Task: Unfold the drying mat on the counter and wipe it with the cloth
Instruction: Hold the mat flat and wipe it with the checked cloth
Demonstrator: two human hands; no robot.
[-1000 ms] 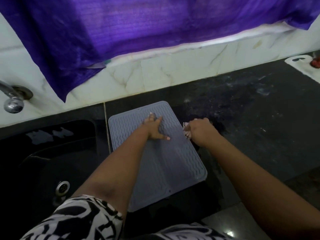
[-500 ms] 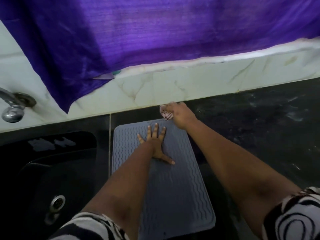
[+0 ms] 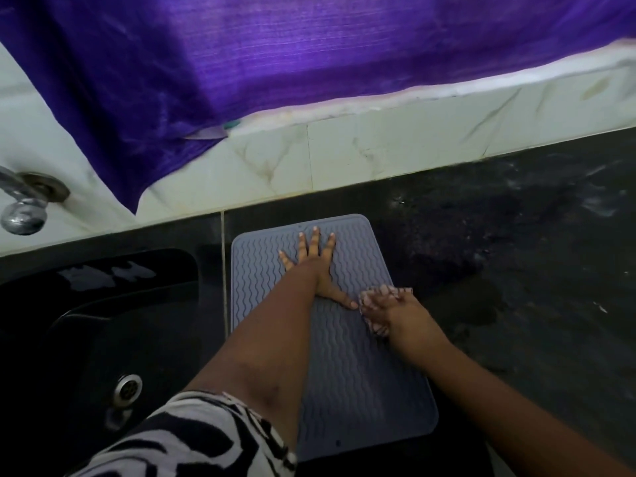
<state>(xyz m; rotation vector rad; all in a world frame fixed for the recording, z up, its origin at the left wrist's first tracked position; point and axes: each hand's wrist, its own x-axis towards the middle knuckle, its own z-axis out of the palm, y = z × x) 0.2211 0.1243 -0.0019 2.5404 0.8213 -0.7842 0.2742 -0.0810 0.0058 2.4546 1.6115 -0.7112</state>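
one grey silicone drying mat (image 3: 347, 356) with wavy ridges lies unfolded and flat on the black stone counter (image 3: 516, 253), just beside one black sink (image 3: 103, 321). two bare hands are on it. the left hand (image 3: 315, 266) presses flat near the mat's far end, fingers straight and spread, thumb out toward the right hand. the right hand (image 3: 395, 313) sits at the mat's right edge, fingers curled around one striped cloth (image 3: 373, 304) bunched under it. one purple curtain (image 3: 309, 63) hangs over the pale tiled wall (image 3: 378, 146); one metal tap (image 3: 24, 204) sticks out at the left.

One mat (image 3: 347, 366), one cloth (image 3: 373, 306), two hands, one tap (image 3: 24, 208), one sink (image 3: 103, 339).
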